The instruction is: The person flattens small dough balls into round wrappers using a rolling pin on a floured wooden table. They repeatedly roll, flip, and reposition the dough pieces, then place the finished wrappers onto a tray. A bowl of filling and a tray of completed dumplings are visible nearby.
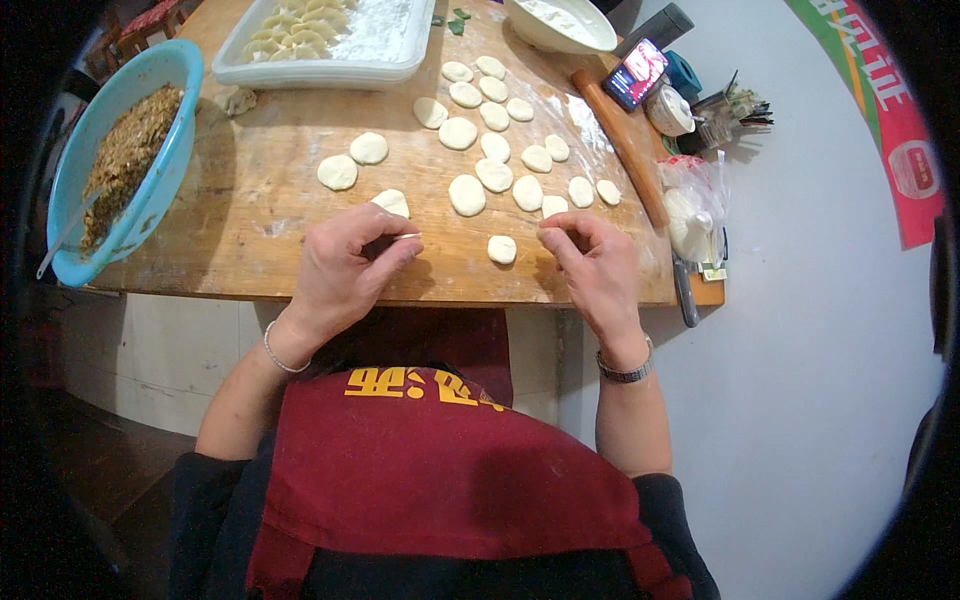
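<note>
My left hand (352, 259) pinches a small dough disc (407, 236), of which only a pale edge shows at the fingertips. Just beyond it another dough disc (391, 202) lies partly behind the fingers. My right hand (592, 259) has thumb and forefinger together beside a dough disc (554, 206) on the wooden board; whether it touches or grips anything is unclear. Between the hands lies a small, thick dough piece (502, 249). Several flattened dough discs (467, 196) are spread over the middle of the board. A wooden rolling pin (622, 150) lies to their right.
A blue basin (176, 142) of minced filling with a spoon stands left. At the back are a white tray (322, 75) of dumplings and a bowl (540, 37) of flour. Right of the rolling pin are a phone (636, 73), a plastic bag (694, 214) and a dark-handled knife (684, 292).
</note>
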Demonstrator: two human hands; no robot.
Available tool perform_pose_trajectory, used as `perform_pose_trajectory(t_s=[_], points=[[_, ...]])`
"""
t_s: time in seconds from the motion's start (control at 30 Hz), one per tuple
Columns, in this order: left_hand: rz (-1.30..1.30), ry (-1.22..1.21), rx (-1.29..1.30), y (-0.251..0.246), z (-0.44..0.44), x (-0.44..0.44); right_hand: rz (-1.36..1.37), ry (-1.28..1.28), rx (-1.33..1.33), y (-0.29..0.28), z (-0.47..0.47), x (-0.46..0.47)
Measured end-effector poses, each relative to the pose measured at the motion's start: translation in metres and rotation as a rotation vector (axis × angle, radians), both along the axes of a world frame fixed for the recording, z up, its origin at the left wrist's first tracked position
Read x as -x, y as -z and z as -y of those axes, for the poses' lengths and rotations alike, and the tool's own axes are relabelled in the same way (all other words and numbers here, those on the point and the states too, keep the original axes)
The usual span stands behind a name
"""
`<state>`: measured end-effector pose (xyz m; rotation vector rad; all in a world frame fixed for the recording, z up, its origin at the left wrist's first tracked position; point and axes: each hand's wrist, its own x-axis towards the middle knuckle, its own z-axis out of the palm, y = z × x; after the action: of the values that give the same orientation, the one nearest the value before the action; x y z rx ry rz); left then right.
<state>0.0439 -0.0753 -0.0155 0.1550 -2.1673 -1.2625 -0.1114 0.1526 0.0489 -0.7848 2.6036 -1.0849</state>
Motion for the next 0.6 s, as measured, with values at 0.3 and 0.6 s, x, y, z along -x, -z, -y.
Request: perform_pose_trajectory(t_s=[0.3, 0.6], points=[[-0.008, 0.04, -0.039, 0.0, 0.0, -0.001, 0.131, -0.031, 0.042, 0.008, 0.016, -0.002], [-0.007, 0.045, -0.032, -0.001, 0.001, -0.002, -0.059, -0.177, 0.055, 0.025, 0.02, -0.001]])
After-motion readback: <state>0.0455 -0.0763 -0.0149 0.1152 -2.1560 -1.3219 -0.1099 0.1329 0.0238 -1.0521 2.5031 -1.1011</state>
